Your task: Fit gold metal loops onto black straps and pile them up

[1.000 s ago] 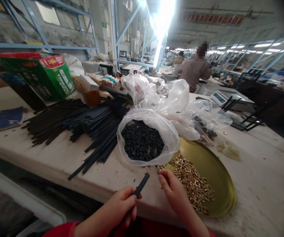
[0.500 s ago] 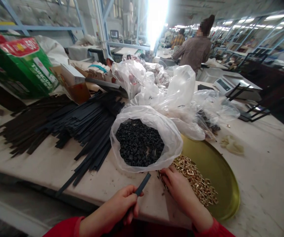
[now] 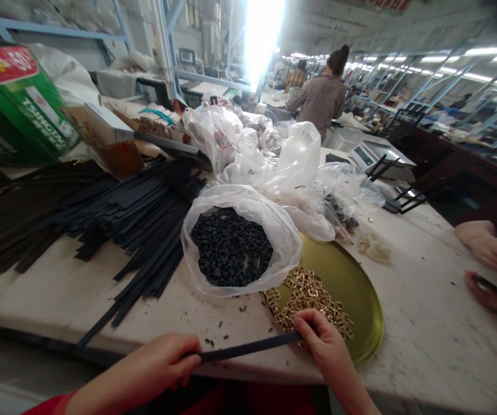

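A dark flat strap (image 3: pixel 248 348) is stretched between my two hands above the table's front edge. My left hand (image 3: pixel 168 363) is closed round its left part. The fingers of my right hand (image 3: pixel 323 341) pinch the other end, over the near rim of a round gold tray (image 3: pixel 363 300). Whether a buckle is also in that pinch is hidden. Many small gold square buckles (image 3: pixel 313 294) lie heaped in the tray. Left of it, an open white plastic bag (image 3: pixel 285 230) holds a mass of small black loops (image 3: pixel 231 248).
Bundles of dark straps (image 3: pixel 145 213) fan across the left of the table (image 3: pixel 425 323), before a green carton (image 3: pixel 19 115). Clear plastic bags (image 3: pixel 274 173) and a scale (image 3: pixel 369 153) stand behind. At right are another person's hands (image 3: pixel 490 248) with a phone; someone (image 3: pixel 320 101) stands farther back.
My right hand has left the buckles and now grips the strap's end. My left hand has shifted left, pulling the strap level. The view has turned right, bringing another person's hands in.
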The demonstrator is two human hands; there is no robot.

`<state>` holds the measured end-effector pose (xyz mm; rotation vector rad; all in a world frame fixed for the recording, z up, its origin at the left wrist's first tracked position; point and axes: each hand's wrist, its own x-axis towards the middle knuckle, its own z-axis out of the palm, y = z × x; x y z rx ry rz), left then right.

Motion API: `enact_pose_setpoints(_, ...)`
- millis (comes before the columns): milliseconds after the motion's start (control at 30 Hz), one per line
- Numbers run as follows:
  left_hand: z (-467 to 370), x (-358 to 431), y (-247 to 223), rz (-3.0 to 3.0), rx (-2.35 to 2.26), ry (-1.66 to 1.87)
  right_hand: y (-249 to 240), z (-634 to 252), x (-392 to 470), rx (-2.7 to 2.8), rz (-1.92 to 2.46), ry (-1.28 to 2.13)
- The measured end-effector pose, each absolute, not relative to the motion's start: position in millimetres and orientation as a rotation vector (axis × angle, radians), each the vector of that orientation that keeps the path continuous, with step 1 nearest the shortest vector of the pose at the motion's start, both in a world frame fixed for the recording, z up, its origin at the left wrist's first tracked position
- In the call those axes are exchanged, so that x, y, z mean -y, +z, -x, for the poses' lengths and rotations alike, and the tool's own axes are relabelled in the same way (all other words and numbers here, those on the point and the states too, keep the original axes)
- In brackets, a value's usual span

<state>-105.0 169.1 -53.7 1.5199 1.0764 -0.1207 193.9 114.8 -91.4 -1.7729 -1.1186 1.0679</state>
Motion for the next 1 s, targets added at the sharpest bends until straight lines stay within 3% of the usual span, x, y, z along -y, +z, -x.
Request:
enact_pose_setpoints(100,141,-179,-46,-1.583,-1.199,-0.076,-98,-207,-100,0.959,1.795,1.080)
enact_pose_setpoints(200,155,-183,-34,-1.436,-1.284,0.258,-102,-195,-91,0.848,1.723,1.189)
enact_pose_setpoints(333,133,-175,-27,-0.965,-1.223,0.760,-113,-148,-78,0.780,1.598,1.543)
enact_pose_setpoints(433,108,-170,-26,-0.917,-1.041,0.749,-117,-118,-71,0.979,1.576,1.796)
enact_pose_setpoints(533,97,-173,-25,-1.037,-0.992,0.636,-100,-115,-84,1.477,1.577,1.421)
enact_pose_setpoints(767,92,-184,-35,-1.432,-1.198,0.450,-56,-127,-198,2.009,1.659,0.495)
enact_pose_setpoints(1000,88,-186,-59,-1.337,-1.206,0.422,-98,-115,-245,2.218,1.863,0.500)
